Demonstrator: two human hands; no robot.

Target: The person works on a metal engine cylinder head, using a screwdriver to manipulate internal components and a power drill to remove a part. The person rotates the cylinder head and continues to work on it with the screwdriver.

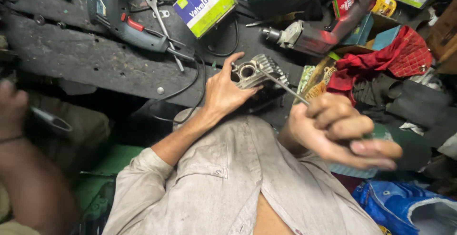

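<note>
A finned grey metal engine part (259,71) with round ports rests on the dark workbench (85,56). My left hand (223,92) grips its near side, thumb along the top. My right hand (340,130) is closed around a thin metal rod tool (283,86), whose tip reaches into the engine part. The right hand is blurred and close to the camera.
Two power drills (126,18) (312,35), a small blue-green-white box (204,2), a black cable and a red cloth (390,59) lie on the bench. Another person's arm (24,159) holding a tool is at the left. A blue bag (404,206) sits at the lower right.
</note>
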